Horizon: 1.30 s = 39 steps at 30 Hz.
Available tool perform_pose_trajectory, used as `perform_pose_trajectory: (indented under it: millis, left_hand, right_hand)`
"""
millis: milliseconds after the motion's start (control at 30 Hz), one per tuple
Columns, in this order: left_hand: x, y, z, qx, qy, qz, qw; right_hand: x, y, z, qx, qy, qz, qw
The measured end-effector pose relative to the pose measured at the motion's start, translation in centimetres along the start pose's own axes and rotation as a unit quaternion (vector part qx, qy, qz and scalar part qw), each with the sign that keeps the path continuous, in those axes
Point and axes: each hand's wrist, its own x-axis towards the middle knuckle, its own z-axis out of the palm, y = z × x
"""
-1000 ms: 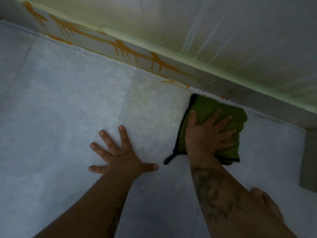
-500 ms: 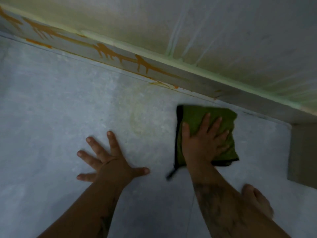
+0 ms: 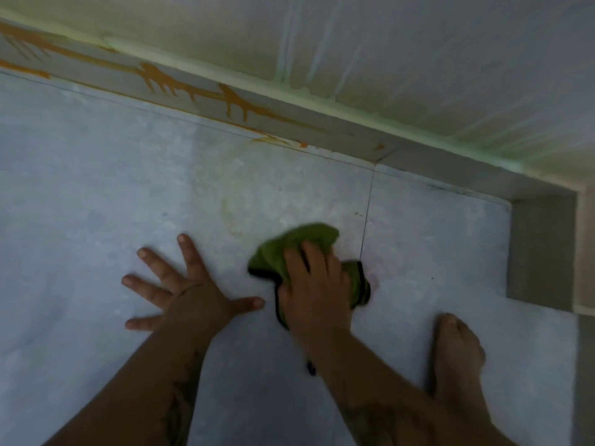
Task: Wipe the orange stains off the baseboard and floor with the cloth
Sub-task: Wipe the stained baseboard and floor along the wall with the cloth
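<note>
My right hand [image 3: 317, 283] grips a bunched green cloth [image 3: 289, 246] with a black edge, pressed on the grey floor [image 3: 96, 188] well away from the wall. My left hand [image 3: 180, 288] lies flat on the floor beside it, fingers spread, holding nothing. Orange drip stains [image 3: 161, 80] run along the grey baseboard [image 3: 354, 136] from the far left to about the middle. A thin orange smear [image 3: 280, 140] sits on the floor at the baseboard's foot. A faint yellowish ring [image 3: 231, 217] marks the floor just beyond the cloth.
A bare foot [image 3: 454, 352] rests on the floor to the right of my right arm. The baseboard turns a corner [image 3: 541, 249] at the right and juts toward me. The pale wall [image 3: 386, 53] above shows streaks.
My right hand pulled the cloth back from the baseboard toward me and bunched it up from flat. The view shifted, and my left hand stayed planted.
</note>
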Motion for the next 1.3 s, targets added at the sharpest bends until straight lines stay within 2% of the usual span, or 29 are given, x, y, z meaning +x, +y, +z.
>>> perform_pose_trajectory:
  millis: [67,100,200,267,333,367,400,433,467,533,567,633,700,767,867,933,1000,1067,1133,1200,1267,1300]
  left_hand:
    - [-0.3,-0.1,0.2,0.006,0.023,0.005,1.0]
    - [-0.1,0.0,0.1,0.011,0.008,0.0,1.0]
    - [0.6,0.0,-0.3,0.013,-0.018,-0.014,1.0]
    - [0.7,-0.1,-0.2,0.019,-0.023,-0.02,0.999]
    - [0.6,0.1,-0.3,0.018,-0.025,-0.019,0.999]
    - [0.5,0.2,-0.2,0.019,-0.023,-0.018,0.999]
    - [0.5,0.1,-0.1,0.023,-0.021,-0.018,0.999]
    - [0.5,0.1,0.1,0.025,-0.019,-0.019,0.999]
    - [0.6,0.2,0.2,0.026,-0.016,-0.023,0.999]
    - [0.6,0.2,0.3,0.025,-0.008,-0.032,0.999]
    - [0.7,0.1,0.4,0.024,0.003,-0.032,0.999]
    - [0.5,0.2,0.9,0.023,0.026,-0.024,0.999]
    - [-0.3,0.3,1.8,0.021,0.081,-0.001,0.996]
    - [-0.6,-0.2,2.1,0.011,0.098,0.014,0.995]
    - [0.7,0.0,0.9,0.022,0.004,-0.023,1.0]
    - [1.2,-0.4,0.3,0.023,-0.01,-0.026,0.999]
    - [0.9,-0.3,0.2,0.02,-0.015,-0.014,1.0]
    - [0.5,-0.2,0.4,0.018,-0.011,-0.015,1.0]
    - [0.6,-0.1,0.4,0.02,-0.004,-0.018,1.0]
    - [0.7,0.1,0.2,0.022,-0.004,-0.018,1.0]
    - [0.4,0.3,-0.1,0.018,-0.015,-0.027,0.999]
    - [0.4,0.2,-0.2,0.017,-0.019,-0.03,0.999]
  right_hand:
    - [-5.8,2.2,0.8,-0.039,0.013,0.017,0.999]
    - [-7.9,3.5,1.1,-0.061,0.019,0.041,0.997]
    - [-9.0,6.2,1.6,-0.096,0.007,0.185,0.978]
    - [-6.0,6.6,1.9,-0.072,0.025,0.332,0.94]
    - [-1.3,6.4,1.5,-0.014,0.068,0.464,0.883]
    - [1.2,6.3,1.2,0.009,0.081,0.498,0.864]
    - [3.4,6.0,0.9,0.019,0.072,0.505,0.86]
    - [5.2,5.5,0.7,0.014,0.048,0.481,0.875]
    - [6.6,4.8,0.6,0.002,0.025,0.423,0.906]
    - [7.5,2.7,0.6,-0.025,-0.003,0.246,0.969]
    - [7.0,1.7,0.8,-0.034,-0.011,0.162,0.986]
    - [4.0,0.6,1.5,-0.035,-0.024,0.038,0.998]
    - [-0.7,1.1,1.9,-0.02,-0.023,-0.022,0.999]
    - [-4.9,3.2,2.0,-0.017,-0.015,-0.014,1.0]
    - [-6.0,6.4,1.6,-0.056,-0.016,0.105,0.993]
    - [-2.5,6.7,1.4,-0.057,0.011,0.244,0.968]
    - [3.1,5.6,0.6,-0.01,0.036,0.37,0.928]
    - [8.2,3.7,0.4,0.029,0.002,0.413,0.91]
    - [10.5,1.0,0.8,0.013,-0.015,0.322,0.947]
    - [9.8,-1.4,1.1,-0.024,-0.03,0.156,0.987]
    - [6.9,-1.5,1.3,-0.048,-0.05,-0.001,0.998]
    - [5.0,-0.6,1.3,-0.055,-0.061,-0.05,0.995]
